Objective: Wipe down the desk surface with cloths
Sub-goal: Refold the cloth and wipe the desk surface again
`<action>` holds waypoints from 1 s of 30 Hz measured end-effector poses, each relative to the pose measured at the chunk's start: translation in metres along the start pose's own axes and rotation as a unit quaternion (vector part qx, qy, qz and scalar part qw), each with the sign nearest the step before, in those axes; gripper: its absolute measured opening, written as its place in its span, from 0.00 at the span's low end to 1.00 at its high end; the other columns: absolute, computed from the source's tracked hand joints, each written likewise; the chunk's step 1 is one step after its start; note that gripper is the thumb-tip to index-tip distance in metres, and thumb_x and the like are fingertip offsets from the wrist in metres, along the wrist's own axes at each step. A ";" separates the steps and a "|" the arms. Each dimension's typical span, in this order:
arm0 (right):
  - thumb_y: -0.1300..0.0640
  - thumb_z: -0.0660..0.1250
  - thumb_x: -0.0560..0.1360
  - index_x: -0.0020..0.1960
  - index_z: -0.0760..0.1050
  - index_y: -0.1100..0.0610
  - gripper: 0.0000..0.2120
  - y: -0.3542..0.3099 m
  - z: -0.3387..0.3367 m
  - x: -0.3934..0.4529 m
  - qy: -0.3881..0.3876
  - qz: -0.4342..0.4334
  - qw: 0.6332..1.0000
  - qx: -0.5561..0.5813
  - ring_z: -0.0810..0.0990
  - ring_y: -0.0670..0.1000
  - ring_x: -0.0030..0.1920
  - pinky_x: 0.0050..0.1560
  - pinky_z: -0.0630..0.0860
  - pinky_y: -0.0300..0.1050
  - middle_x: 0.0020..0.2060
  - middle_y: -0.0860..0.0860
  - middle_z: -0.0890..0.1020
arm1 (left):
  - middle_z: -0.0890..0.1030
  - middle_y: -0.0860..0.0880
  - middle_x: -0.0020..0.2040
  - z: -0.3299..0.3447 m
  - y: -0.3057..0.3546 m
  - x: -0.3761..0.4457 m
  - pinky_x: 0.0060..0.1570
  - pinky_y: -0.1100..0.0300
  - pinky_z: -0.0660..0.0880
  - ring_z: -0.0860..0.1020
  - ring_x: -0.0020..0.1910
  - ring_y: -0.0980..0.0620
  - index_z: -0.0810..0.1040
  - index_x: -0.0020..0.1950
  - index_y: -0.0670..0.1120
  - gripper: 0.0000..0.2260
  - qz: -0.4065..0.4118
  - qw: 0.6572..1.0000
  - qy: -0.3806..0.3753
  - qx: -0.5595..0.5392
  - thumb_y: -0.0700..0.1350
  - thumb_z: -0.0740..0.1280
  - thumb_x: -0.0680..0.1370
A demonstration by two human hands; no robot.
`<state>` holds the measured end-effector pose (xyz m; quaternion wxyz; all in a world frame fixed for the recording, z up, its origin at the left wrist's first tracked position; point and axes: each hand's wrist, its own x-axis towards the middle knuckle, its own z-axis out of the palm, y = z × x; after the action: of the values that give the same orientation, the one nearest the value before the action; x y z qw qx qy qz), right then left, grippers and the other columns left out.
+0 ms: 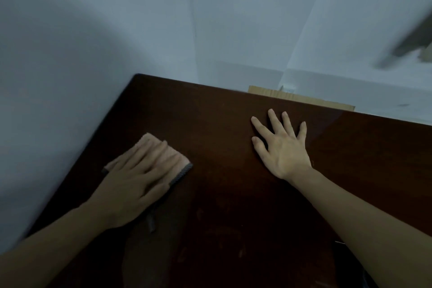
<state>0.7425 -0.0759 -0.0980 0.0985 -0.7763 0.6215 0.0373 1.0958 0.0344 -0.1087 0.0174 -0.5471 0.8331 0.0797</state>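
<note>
A dark brown wooden desk (222,124) fills the lower part of the view. My left hand (138,182) lies flat with straight fingers on a folded pink cloth (180,159) with a grey edge, pressing it onto the desk near its left edge. The hand and cloth are blurred. My right hand (282,145) rests palm down on the bare desk top further right, its fingers spread and straight, holding nothing.
A pale wall (70,54) runs along the desk's left edge and meets another wall behind the desk. A flat piece of cardboard (301,97) shows behind the far edge. A blurred dark object (411,44) is at the upper right.
</note>
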 end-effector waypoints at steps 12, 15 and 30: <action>0.37 0.42 0.83 0.82 0.47 0.37 0.28 0.001 0.002 0.000 0.007 0.001 1.000 0.000 0.39 0.59 0.82 0.76 0.38 0.71 0.83 0.51 0.45 | 0.51 0.42 0.83 0.011 -0.051 0.052 0.77 0.38 0.46 0.48 0.82 0.39 0.48 0.84 0.55 0.38 -0.215 0.976 -0.011 0.039 0.67 0.26 0.78; 0.37 0.42 0.83 0.82 0.47 0.37 0.28 0.001 0.002 -0.001 0.008 0.000 1.000 -0.002 0.39 0.59 0.82 0.76 0.38 0.71 0.83 0.51 0.45 | 0.59 0.40 0.81 0.006 -0.010 0.018 0.77 0.38 0.50 0.53 0.81 0.38 0.65 0.80 0.48 0.30 -0.089 0.995 0.002 0.037 0.60 0.40 0.85; 0.37 0.43 0.83 0.82 0.47 0.37 0.27 0.001 0.002 0.001 0.006 -0.003 1.000 0.001 0.39 0.60 0.82 0.76 0.37 0.72 0.83 0.51 0.45 | 0.48 0.43 0.83 -0.003 -0.044 0.053 0.79 0.44 0.40 0.45 0.82 0.41 0.48 0.84 0.52 0.40 -0.205 0.978 -0.004 0.030 0.67 0.28 0.76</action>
<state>0.7418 -0.0773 -0.1000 0.0961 -0.7784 0.6195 0.0317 1.1151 -0.0316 -0.1174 0.0532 -0.7050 0.7054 0.0513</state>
